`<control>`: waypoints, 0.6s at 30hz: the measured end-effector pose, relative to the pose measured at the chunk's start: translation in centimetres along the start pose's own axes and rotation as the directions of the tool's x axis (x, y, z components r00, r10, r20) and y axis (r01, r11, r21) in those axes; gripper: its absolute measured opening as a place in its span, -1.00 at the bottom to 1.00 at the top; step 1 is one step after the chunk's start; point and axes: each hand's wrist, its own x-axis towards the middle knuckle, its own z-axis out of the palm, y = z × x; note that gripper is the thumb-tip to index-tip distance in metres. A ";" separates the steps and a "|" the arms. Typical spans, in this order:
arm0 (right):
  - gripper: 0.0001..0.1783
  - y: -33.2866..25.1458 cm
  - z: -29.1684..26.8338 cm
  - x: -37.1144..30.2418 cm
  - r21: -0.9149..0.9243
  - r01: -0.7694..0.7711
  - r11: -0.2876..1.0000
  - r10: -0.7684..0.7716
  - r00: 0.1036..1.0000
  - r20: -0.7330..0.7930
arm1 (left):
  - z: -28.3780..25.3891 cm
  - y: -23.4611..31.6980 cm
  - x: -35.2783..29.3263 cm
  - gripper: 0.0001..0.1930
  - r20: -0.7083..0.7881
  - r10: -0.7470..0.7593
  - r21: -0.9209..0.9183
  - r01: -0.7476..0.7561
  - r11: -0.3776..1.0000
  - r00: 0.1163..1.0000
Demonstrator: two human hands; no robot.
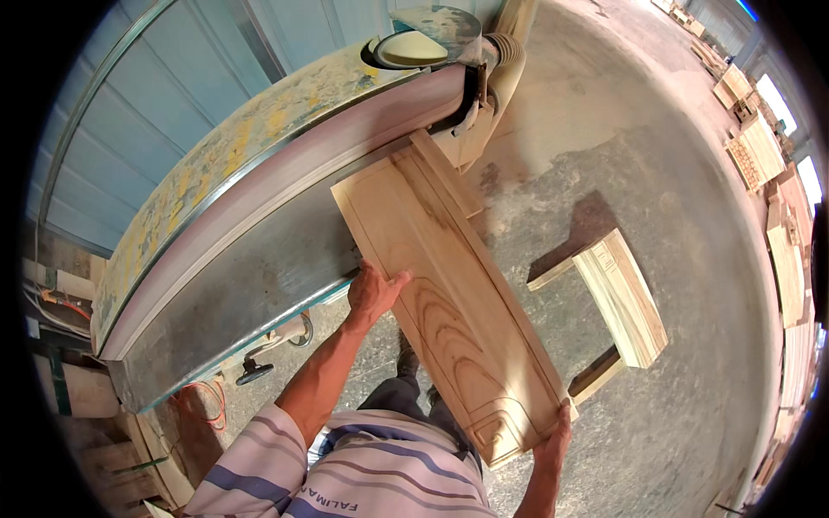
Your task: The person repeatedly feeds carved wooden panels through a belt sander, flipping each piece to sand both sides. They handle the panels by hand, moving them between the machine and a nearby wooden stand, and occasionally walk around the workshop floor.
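A long, pale wooden panel (449, 302) with wavy grain and a grooved border lies slantwise in front of me, gripped by both hands. My left hand (373, 292) is closed on its left long edge, thumb on top and fingers mostly hidden beneath. My right hand (554, 433) is closed round the near right corner. The panel's far end reaches over the grey metal table (250, 289) of a belt sander, close to the pinkish sanding belt (285, 173). Whether it touches the belt, I cannot tell. Beside its far right edge sits a narrow wooden strip (446, 173).
The sander's worn yellow-green cover (233, 147) curves along the left, with a ribbed hose (505, 50) at its far end. A stack of boards (622, 298) on a wooden support stands on the concrete floor at right. An orange cable (214, 406) lies at lower left.
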 end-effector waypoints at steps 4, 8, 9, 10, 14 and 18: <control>-0.44 0.5 0.1 0.6 0.035 -0.001 0.999 0.002 1.000 -0.031 | 0.5 -0.7 0.9 0.01 -0.054 0.010 0.002 -0.010 1.000 0.998; -0.45 0.8 1.2 1.1 0.053 0.021 0.998 -0.017 0.997 -0.075 | -0.2 -0.7 1.9 0.05 -0.030 -0.017 -0.013 0.016 1.000 0.999; -0.45 0.9 1.4 1.2 0.052 0.025 0.998 -0.021 0.997 -0.072 | -0.3 -0.6 2.1 0.05 -0.025 -0.035 0.002 0.035 0.999 0.999; -0.45 0.9 1.7 1.2 0.049 0.019 0.999 -0.015 0.997 -0.075 | -0.4 -0.5 2.3 0.05 -0.019 -0.053 0.015 0.053 0.998 0.998; -0.47 1.3 1.8 1.8 0.053 -0.019 0.998 0.022 0.998 -0.057 | -1.4 -0.1 3.1 -0.02 0.007 -0.073 0.012 0.073 0.997 0.997; -0.46 1.8 2.5 2.3 0.028 -0.024 0.999 0.027 0.993 -0.113 | -2.0 -0.3 4.3 -0.16 0.002 -0.095 -0.029 0.096 0.995 0.995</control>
